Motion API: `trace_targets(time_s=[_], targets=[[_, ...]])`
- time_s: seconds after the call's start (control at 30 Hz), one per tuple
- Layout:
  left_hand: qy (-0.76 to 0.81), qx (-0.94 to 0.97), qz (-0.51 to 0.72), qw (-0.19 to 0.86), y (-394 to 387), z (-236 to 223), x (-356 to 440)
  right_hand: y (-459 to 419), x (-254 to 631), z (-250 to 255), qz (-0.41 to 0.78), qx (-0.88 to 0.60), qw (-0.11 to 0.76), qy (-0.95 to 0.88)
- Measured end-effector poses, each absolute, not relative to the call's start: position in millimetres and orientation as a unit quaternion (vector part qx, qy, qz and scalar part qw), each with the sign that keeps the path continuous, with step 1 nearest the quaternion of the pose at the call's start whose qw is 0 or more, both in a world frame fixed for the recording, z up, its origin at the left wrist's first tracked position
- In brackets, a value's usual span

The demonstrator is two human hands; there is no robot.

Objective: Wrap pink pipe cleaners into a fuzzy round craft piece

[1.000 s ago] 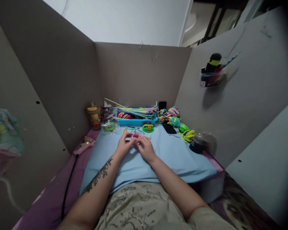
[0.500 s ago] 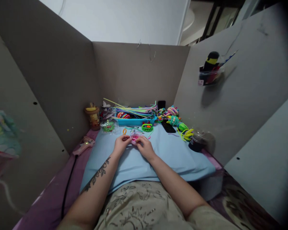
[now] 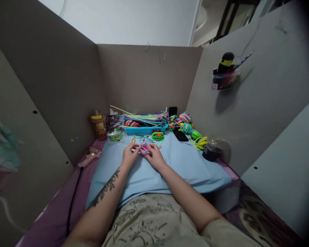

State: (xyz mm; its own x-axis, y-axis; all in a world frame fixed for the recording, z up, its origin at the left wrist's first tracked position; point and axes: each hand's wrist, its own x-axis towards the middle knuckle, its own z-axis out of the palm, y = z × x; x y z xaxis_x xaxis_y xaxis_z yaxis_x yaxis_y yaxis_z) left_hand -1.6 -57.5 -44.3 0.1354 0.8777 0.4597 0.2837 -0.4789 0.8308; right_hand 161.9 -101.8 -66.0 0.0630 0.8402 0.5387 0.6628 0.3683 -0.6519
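Note:
A small pink and lilac round piece [image 3: 145, 149], seemingly bent from pipe cleaners, is held low over the light blue cloth [image 3: 175, 175]. My right hand [image 3: 155, 157] grips its right side between thumb and fingers. At its left edge my left hand [image 3: 130, 154] is closed in a pinch, apparently on the same piece; its fingertips are too small to see clearly. Just beyond the hands are an orange loop [image 3: 133, 140] and a green round piece [image 3: 158, 136] with orange and red bits.
A blue tray [image 3: 139, 130] heaped with long pipe cleaners stands at the back. Several colourful fuzzy pieces [image 3: 186, 127], a black phone [image 3: 180, 135] and a dark tub [image 3: 211, 151] are to the right. A brown cup [image 3: 99, 127] and pink device [image 3: 90, 157] are at left; panels enclose the table.
The pink piece has been tipped or turned so its hollow shows more. My left fingers have drawn slightly left and spread a little; my right hand keeps its grip.

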Motion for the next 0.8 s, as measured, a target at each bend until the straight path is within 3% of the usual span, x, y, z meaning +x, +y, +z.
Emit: trace_targets(time_s=[0.27, 0.8], targets=[[0.342, 0.808, 0.436, 0.203, -73.4, -37.1, 1.5, -99.1, 162.7, -68.3, 0.088, -0.560, 0.472, -0.675], [0.372, 0.840, 0.385, 0.085, -71.0, -43.3, -1.5, -103.0, 160.5, -61.1, 0.062, -0.543, 0.449, -0.707]])
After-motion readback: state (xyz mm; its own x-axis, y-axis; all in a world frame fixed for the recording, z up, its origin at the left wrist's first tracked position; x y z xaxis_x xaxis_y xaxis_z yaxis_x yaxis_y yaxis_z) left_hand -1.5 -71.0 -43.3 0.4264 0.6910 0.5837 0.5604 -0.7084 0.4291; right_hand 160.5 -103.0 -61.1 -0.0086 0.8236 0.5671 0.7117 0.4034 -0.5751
